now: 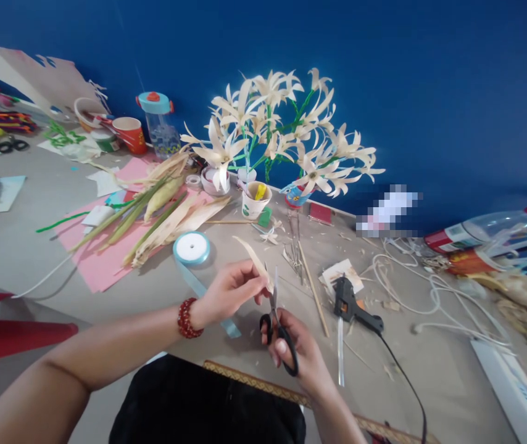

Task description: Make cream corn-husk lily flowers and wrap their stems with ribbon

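Observation:
Pinched in the fingers of my left hand (231,290) is a cream strip of corn husk (252,254), its pointed end up and to the left. My right hand (298,345) grips black-handled scissors (274,302). Their blades stand slightly apart at the lower end of the strip, close to my left fingertips; whether they touch the husk I cannot tell. A roll of light blue ribbon (192,248) lies to the left of my left hand, its loose tail (231,327) running beneath my wrist. Cream husk flowers (273,129) on green stems stand in cups behind.
A black glue gun (349,299) with a cord lies to the right, near a tangled white cable (430,290). Corn husks (184,231) rest on pink paper (92,265) at left. A thin stick (312,287) and scraps lie ahead. A plastic bottle (490,228) lies far right.

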### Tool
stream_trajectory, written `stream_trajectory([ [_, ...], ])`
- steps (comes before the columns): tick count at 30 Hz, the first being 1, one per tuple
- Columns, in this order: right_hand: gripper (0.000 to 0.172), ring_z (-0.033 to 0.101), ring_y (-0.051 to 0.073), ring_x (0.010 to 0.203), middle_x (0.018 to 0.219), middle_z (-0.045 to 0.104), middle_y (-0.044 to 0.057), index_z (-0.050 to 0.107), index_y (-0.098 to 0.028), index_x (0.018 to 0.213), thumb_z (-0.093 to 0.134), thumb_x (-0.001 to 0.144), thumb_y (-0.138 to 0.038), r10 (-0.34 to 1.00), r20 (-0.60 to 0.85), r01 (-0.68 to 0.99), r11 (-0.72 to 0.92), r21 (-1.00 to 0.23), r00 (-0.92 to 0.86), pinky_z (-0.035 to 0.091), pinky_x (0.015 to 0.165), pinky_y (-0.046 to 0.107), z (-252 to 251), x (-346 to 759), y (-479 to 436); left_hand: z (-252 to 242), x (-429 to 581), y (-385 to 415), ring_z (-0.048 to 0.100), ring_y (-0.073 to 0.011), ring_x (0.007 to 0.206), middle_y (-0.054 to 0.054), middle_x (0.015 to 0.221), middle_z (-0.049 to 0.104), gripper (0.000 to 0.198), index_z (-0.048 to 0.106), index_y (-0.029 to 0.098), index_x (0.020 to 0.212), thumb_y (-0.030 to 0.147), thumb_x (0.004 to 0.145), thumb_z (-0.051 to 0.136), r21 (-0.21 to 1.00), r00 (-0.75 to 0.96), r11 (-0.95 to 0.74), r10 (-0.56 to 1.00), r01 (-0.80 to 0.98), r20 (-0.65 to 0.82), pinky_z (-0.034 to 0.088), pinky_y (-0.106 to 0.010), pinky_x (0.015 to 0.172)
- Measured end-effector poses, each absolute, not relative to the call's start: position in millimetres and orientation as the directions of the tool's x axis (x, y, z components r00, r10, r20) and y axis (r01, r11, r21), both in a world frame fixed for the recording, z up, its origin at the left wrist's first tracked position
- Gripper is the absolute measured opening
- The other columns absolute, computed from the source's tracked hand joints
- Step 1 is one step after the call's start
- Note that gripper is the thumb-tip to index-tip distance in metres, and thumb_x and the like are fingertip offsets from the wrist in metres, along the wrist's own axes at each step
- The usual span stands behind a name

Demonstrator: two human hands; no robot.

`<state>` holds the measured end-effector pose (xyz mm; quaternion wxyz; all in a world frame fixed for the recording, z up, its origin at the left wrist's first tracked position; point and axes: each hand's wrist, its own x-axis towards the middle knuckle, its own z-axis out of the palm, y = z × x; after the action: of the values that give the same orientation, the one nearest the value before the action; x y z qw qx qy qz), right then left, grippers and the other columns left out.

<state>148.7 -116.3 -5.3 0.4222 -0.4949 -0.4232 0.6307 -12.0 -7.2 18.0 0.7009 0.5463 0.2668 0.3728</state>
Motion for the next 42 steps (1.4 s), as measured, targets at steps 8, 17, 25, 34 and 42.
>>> stream_trajectory([
  [8, 0.054, 0.038, 0.007, 0.048, 0.076, 0.057, 0.001, 0.055, -0.018, 0.090, 0.068, 0.073, -0.069, 0.953, -0.249, -0.157, -0.276, -0.948, -0.171, 0.034, 0.044, 0.020, -8, 150, -117, 17, -12, -7, 0.057, -0.0092, 0.058, -0.003, 0.073, 0.066, 0.027, 0.061, 0.013, 0.077, 0.038, 0.088, 0.062, 0.971, 0.591, 0.125, 0.806, -0.204, 0.020, 0.048, -0.023, 0.060],
  [17, 0.053, 0.037, 0.007, 0.046, 0.070, 0.055, 0.000, 0.055, -0.019, 0.085, 0.064, 0.076, -0.070, 0.966, -0.218, -0.057, -0.227, -0.972, -0.140, 0.027, 0.043, 0.021, -11, 151, -116, 18, -12, -5, 0.058, -0.0090, 0.058, -0.003, 0.072, 0.066, 0.027, 0.062, 0.012, 0.078, 0.037, 0.089, 0.061, 0.979, 0.598, 0.108, 0.801, -0.175, 0.018, 0.049, -0.022, 0.060],
  [25, 0.051, 0.037, 0.008, 0.046, 0.066, 0.053, -0.001, 0.052, -0.019, 0.080, 0.063, 0.078, -0.069, 0.962, -0.241, 0.022, -0.240, -0.970, -0.126, 0.026, 0.042, 0.022, -7, 157, -118, 22, -15, -4, 0.060, -0.0112, 0.064, -0.003, 0.069, 0.065, 0.027, 0.064, 0.010, 0.081, 0.032, 0.093, 0.054, 0.987, 0.635, 0.079, 0.772, -0.142, 0.029, 0.048, -0.024, 0.065],
  [34, 0.052, 0.035, 0.007, 0.045, 0.061, 0.051, -0.002, 0.049, -0.020, 0.074, 0.063, 0.077, -0.070, 0.958, -0.261, 0.075, -0.254, -0.964, -0.115, 0.025, 0.042, 0.021, -7, 161, -119, 19, -15, -4, 0.061, -0.0115, 0.064, -0.004, 0.072, 0.067, 0.026, 0.064, 0.011, 0.081, 0.031, 0.094, 0.054, 0.985, 0.655, 0.098, 0.756, -0.139, 0.017, 0.048, -0.025, 0.065],
  [42, 0.055, 0.040, 0.010, 0.051, 0.060, 0.051, -0.002, 0.051, -0.019, 0.069, 0.061, 0.075, -0.073, 0.969, -0.230, 0.191, -0.211, -0.959, -0.086, 0.032, 0.048, 0.023, 0, 164, -118, 18, -14, -3, 0.061, -0.0110, 0.061, -0.005, 0.074, 0.067, 0.031, 0.063, 0.011, 0.078, 0.037, 0.092, 0.056, 0.982, 0.675, 0.135, 0.738, -0.132, -0.011, 0.050, -0.024, 0.062],
])
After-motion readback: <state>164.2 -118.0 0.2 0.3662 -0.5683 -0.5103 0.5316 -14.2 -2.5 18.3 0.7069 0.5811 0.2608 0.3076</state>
